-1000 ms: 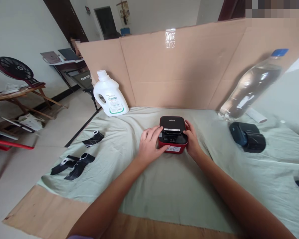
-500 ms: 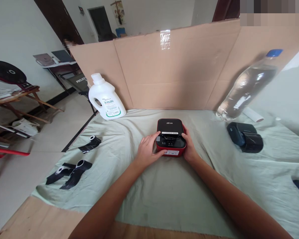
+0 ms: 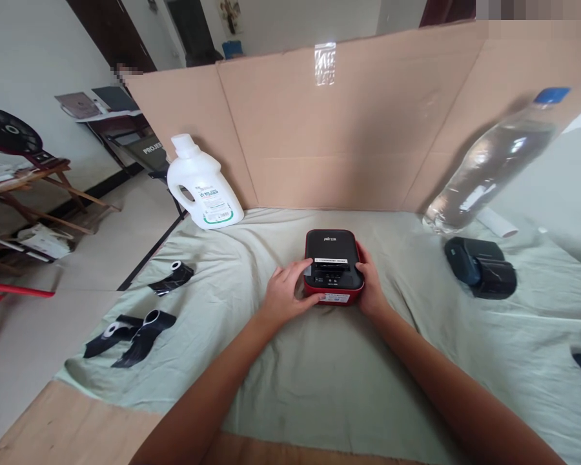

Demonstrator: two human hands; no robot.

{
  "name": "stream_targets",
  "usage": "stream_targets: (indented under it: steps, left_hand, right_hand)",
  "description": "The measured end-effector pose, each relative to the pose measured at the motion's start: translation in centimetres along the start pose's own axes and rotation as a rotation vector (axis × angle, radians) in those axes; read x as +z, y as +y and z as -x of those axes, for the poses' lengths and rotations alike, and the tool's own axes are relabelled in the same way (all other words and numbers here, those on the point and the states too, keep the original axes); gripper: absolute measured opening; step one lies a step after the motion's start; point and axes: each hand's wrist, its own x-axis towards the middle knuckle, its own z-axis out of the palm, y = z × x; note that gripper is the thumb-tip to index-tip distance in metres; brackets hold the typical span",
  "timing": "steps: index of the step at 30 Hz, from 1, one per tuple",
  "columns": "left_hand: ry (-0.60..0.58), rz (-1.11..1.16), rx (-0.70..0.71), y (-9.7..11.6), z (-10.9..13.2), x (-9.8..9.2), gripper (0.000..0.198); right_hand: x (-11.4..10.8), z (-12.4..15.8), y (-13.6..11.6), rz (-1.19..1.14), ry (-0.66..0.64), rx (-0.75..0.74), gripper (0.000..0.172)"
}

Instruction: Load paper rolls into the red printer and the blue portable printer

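Note:
A black and red label printer (image 3: pixel 333 255) rests on the green cloth in the middle, its lid down and a white sticker on its front. My left hand (image 3: pixel 286 292) grips its left side, fingers at the upper edge and thumb along the front. Against the right side sits my right hand (image 3: pixel 370 284), its thumb on the top edge; the other fingers are mostly hidden behind the casing. Both hands hold the printer between them.
Several black ribbon rolls (image 3: pixel 145 336) lie at the left. A white detergent bottle (image 3: pixel 206 184) and a large clear bottle (image 3: pixel 494 168) lean on the cardboard screen (image 3: pixel 339 142). Another black device (image 3: pixel 481 266) sits at the right, near a white tube (image 3: pixel 498 223).
The view has shifted slightly. My hands keep the same hold on the printer, and nothing on the cloth has visibly moved.

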Motion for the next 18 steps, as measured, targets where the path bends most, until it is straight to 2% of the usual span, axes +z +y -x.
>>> stream_targets:
  steps: [2,6,8,10,12,15,18]
  left_hand:
    - [-0.016,0.027,0.0,0.4,-0.2,-0.1,0.068]
    - [-0.056,0.124,-0.052,1.8,-0.9,-0.5,0.083]
    - [-0.093,0.156,-0.058,2.3,-1.2,-0.6,0.075]
    - [-0.113,0.169,-0.049,2.6,-1.2,-0.7,0.058]
    - [-0.109,0.185,-0.04,2.4,-1.0,-0.7,0.049]
    - [-0.123,0.249,-0.019,1.8,-0.4,-0.5,0.053]
    - [-0.15,0.333,-0.001,1.5,0.1,-0.3,0.048]
  right_hand:
    - [-0.1,-0.1,0.2,0.029,-0.009,-0.012,0.052]
    - [-0.4,0.0,0.4,0.086,-0.03,-0.038,0.05]
    - [-0.8,0.5,0.2,0.12,-0.055,-0.021,0.049]
    - [-1.6,1.2,-0.3,0.138,-0.116,-0.007,0.052]
    - [-2.7,1.8,-0.9,0.152,-0.218,-0.006,0.062]
    - [-3.7,2.7,-1.6,0.293,-0.348,-0.003,0.083]
    - [-3.1,3.4,-1.6,0.499,-0.351,-0.065,0.104]
